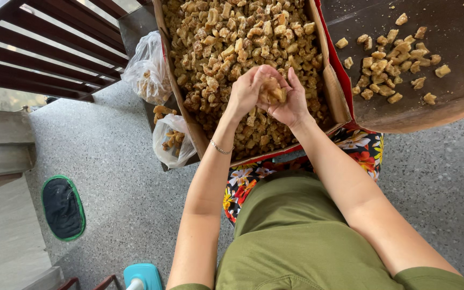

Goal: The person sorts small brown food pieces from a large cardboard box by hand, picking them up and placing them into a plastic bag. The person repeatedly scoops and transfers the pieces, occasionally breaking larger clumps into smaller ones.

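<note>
Under and beyond both hands I see the cardboard box [330,86] heaped with brown chunks. To their right, a dark tray [457,102] carries loose pieces. Between my palms sits 1 brown clump [272,92], no clear long axis. My left hand [244,92] and right hand [292,99] are cupped together around it, forearms converging, equally near.

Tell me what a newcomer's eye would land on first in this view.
First, the big cardboard box at top centre, heaped with golden-brown crisp chunks. Right over it, the left hand and right hand press together around a clump of those pieces. To the right, a small scatter of the same chunks lies on a dark round tray; two clear plastic bags sit left of the box.
</note>
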